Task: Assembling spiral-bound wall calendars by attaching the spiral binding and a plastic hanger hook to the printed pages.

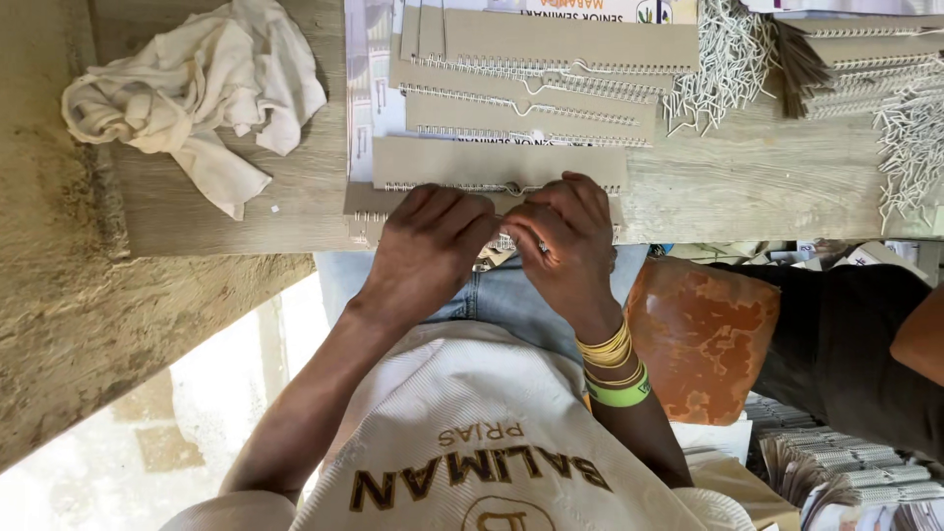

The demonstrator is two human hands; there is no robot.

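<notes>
Cardboard-backed wire-bound calendar (497, 163) lies crosswise at the worktop (747, 187) edge, both hands over its binding, left hand (430, 246) and right hand (563, 236) fingers curled shut, pinching the wire.

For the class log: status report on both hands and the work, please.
Left hand and right hand together at wire-bound cardboard booklet, table edge. More booklets stacked behind. Crumpled cloth apart, left.

Attire: cream ribbed shirt (472, 413), blue jeans (501, 295). Right wrist: yellow bangles (606, 350), green wristband (619, 394). Finger ring (543, 247).
</notes>
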